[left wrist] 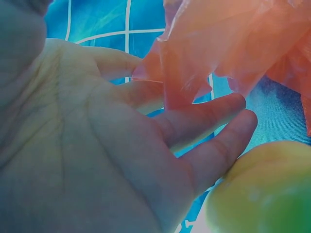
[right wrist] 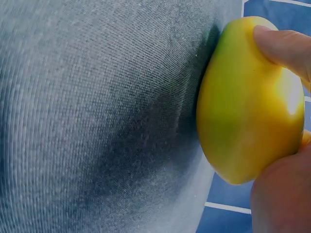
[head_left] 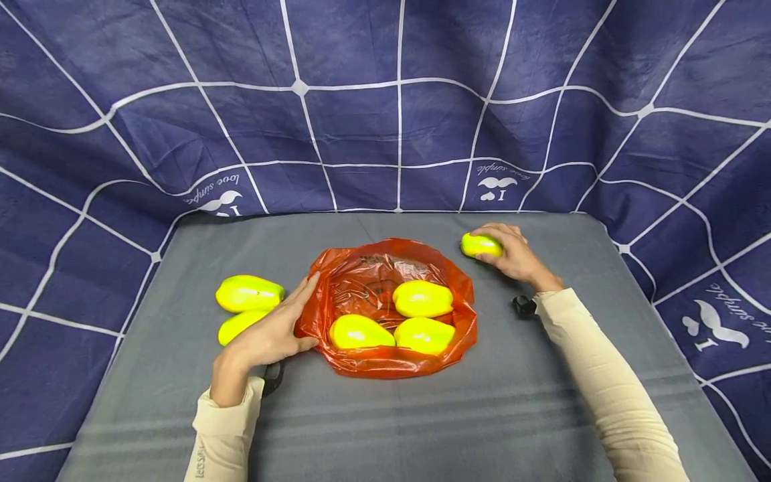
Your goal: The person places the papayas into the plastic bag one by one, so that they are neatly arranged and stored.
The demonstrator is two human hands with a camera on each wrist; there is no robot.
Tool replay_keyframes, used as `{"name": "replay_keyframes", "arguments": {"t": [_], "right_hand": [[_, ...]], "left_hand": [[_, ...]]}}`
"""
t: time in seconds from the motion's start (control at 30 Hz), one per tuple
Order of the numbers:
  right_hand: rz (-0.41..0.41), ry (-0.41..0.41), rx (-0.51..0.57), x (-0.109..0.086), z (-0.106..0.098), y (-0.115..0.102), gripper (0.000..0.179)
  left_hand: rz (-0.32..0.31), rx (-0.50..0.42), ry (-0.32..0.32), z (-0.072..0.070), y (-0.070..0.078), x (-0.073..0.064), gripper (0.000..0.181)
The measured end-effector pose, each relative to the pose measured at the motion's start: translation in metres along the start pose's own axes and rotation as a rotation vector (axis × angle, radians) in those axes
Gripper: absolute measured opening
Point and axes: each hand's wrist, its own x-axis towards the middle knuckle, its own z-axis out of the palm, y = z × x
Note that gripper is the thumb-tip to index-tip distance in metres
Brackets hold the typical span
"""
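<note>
A red plastic bag (head_left: 385, 365) lies with its mouth spread wide in the middle of the table. Inside it are three yellow-green papayas (head_left: 423, 298). My left hand (head_left: 274, 335) touches the bag's left side; in the left wrist view its fingers (left wrist: 204, 121) are fairly straight, with the red film (left wrist: 194, 53) against them. Two more papayas (head_left: 249, 293) lie left of that hand, one partly hidden by it. Beyond the bag to the right, my right hand (head_left: 508, 251) grips another papaya (right wrist: 243, 107) between thumb and fingers, close to the tabletop.
A grey cloth covers the table (head_left: 385, 428). A blue curtain (head_left: 349, 127) with white grid lines hangs behind it and along both sides. Dark wrist cameras are strapped near both cuffs, the right one (head_left: 525, 306) showing beside the sleeve.
</note>
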Motion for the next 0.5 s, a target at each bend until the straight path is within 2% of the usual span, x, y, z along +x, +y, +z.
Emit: {"name": "replay_keyframes", "arguments": {"t": [0.23,0.5], "right_hand": [[0.052,-0.011,-0.011,0.003,0.0,-0.012,0.047],[0.017,0.002,0.001,0.011,-0.006,-0.042,0.049]], "left_hand": [[0.004,0.007,0.004,0.0,-0.001,-0.001,0.103],[0.017,0.009,0.008,0.001,-0.001,0.001,0.103]]}}
